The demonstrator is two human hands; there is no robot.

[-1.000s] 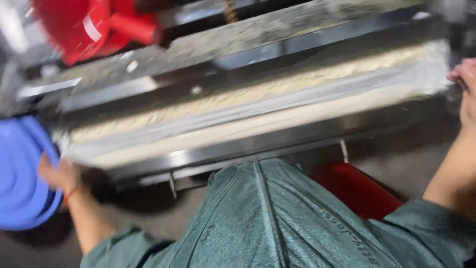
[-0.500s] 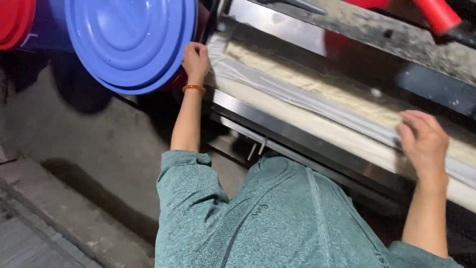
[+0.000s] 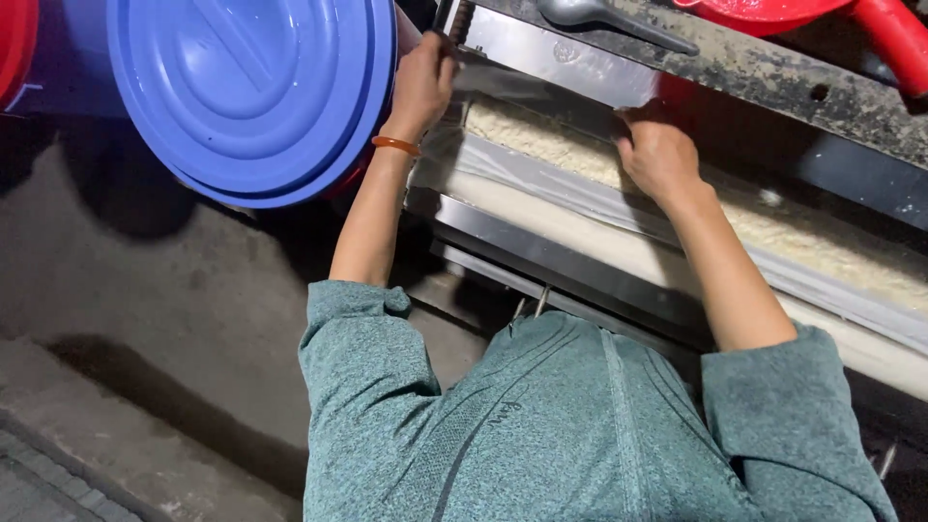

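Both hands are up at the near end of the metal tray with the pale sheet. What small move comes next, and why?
Probably draw the end of the pale sheet along the metal tray: the left hand grips the tray's end corner and the right hand presses on the sheet beside it.

single head view — looks steeply down over own chest, close on metal trough (image 3: 580,72) — tilted frame.

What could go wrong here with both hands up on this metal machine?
The left hand grips the end of the steel frame near a threaded rod, so fingers might get pinched. The right hand presses into the pale dough-like strip, which may tear. The blue lid beside the left wrist might get knocked.
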